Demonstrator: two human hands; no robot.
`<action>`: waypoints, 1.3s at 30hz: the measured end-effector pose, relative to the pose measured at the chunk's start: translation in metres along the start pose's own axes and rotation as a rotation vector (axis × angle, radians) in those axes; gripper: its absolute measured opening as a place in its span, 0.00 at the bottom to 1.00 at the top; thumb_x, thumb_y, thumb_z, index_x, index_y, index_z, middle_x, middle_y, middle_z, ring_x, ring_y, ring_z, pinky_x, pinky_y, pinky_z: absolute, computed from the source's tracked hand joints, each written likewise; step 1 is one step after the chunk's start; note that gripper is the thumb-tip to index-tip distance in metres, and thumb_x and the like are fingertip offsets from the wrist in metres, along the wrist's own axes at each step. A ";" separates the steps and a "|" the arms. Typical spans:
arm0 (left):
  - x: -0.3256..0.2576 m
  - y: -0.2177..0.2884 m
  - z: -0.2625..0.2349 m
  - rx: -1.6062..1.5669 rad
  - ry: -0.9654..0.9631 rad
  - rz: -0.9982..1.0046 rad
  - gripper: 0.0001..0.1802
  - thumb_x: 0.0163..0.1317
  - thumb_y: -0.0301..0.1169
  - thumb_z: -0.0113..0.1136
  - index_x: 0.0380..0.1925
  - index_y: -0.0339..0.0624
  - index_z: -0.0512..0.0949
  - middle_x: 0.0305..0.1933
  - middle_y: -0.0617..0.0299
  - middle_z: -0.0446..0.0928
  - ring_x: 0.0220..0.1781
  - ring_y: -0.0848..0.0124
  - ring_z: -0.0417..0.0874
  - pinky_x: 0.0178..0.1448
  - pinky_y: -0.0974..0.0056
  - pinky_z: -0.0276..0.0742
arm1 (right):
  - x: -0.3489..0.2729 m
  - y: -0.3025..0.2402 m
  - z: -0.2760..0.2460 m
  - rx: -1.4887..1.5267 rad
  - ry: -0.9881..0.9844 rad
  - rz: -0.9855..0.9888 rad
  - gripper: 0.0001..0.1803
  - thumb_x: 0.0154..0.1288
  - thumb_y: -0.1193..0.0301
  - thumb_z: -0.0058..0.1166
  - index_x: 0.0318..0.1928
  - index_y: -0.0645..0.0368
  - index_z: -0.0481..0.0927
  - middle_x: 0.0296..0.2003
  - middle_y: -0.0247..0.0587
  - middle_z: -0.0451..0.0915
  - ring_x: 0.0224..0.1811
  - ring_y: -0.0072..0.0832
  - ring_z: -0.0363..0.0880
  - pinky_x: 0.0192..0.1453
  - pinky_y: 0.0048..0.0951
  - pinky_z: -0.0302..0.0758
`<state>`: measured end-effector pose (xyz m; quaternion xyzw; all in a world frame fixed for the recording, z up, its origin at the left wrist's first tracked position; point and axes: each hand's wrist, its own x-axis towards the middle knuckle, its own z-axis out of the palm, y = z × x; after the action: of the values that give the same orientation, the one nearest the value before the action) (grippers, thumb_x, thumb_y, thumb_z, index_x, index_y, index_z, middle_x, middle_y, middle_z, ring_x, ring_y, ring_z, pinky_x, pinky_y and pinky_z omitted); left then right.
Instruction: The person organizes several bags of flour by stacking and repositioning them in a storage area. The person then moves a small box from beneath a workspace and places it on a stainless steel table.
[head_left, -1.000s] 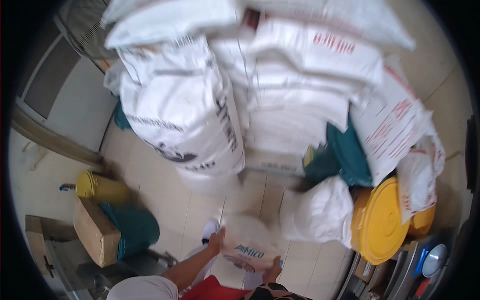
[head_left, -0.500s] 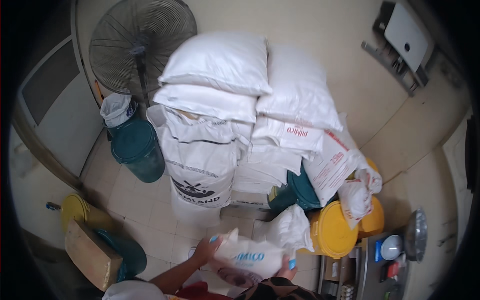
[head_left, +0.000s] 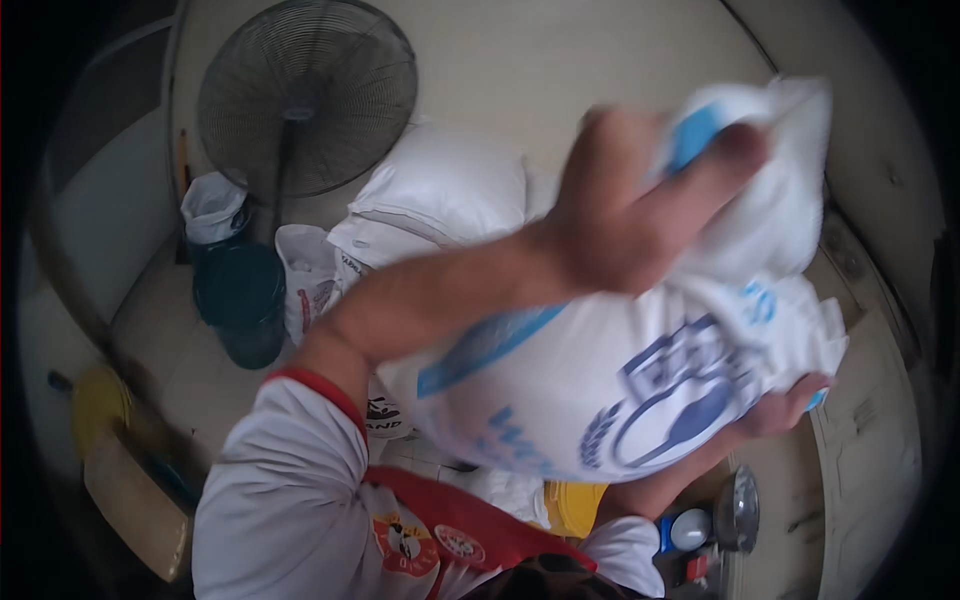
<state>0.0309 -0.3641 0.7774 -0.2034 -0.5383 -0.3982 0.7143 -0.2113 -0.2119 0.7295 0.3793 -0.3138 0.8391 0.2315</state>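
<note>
In front of your chest, you have a plump white woven sack with blue print [head_left: 570, 400], tilted, its printed face toward you. Your right hand [head_left: 775, 405] grips its right end, that forearm passing behind the sack's lower edge. Your left hand [head_left: 625, 225] reaches across its top near a blue patch; blur hides whether those fingers are closed. The white bulge above may be the same sack or another; I can't tell.

To hold it well, take a firm grip on both ends and keep the load close, since the soft middle looks likely to sag; a forearm beneath would probably help.

Beyond it, a round dark green plastic bin [head_left: 240, 300] has its lid on, contents hidden. Behind that, a bin lined with a white plastic bag [head_left: 215, 205] is too dim to see into. A yellow plastic container [head_left: 575, 508] shows only partly below the sack, near a shiny round metal bowl [head_left: 738, 510], whose contents I can't make out.
</note>
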 end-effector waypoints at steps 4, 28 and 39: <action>0.135 -0.026 -0.003 0.357 -0.216 0.172 0.25 0.71 0.45 0.59 0.19 0.37 0.79 0.15 0.53 0.77 0.19 0.64 0.81 0.25 0.56 0.74 | 0.068 0.056 0.106 0.067 -0.178 -0.096 0.32 0.79 0.54 0.47 0.68 0.68 0.68 0.67 0.53 0.67 0.66 0.39 0.66 0.72 0.38 0.63; 0.015 -0.274 -0.330 1.234 -0.410 -0.794 0.55 0.52 0.68 0.67 0.75 0.51 0.64 0.80 0.43 0.55 0.83 0.49 0.52 0.81 0.47 0.54 | -0.115 0.396 0.224 -0.389 -0.934 0.354 0.37 0.76 0.47 0.45 0.75 0.57 0.64 0.78 0.57 0.53 0.82 0.46 0.48 0.82 0.41 0.47; -0.030 -0.212 -0.370 1.341 -0.044 -0.653 0.37 0.62 0.51 0.68 0.62 0.35 0.76 0.64 0.46 0.78 0.66 0.55 0.79 0.72 0.59 0.70 | -0.216 0.359 0.067 -0.414 -0.936 0.170 0.67 0.47 0.48 0.77 0.78 0.66 0.51 0.76 0.58 0.56 0.79 0.49 0.54 0.81 0.44 0.53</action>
<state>0.0850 -0.7471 0.5957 0.4386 -0.7129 -0.1721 0.5195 -0.2725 -0.5410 0.4696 0.6334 -0.5728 0.5158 0.0677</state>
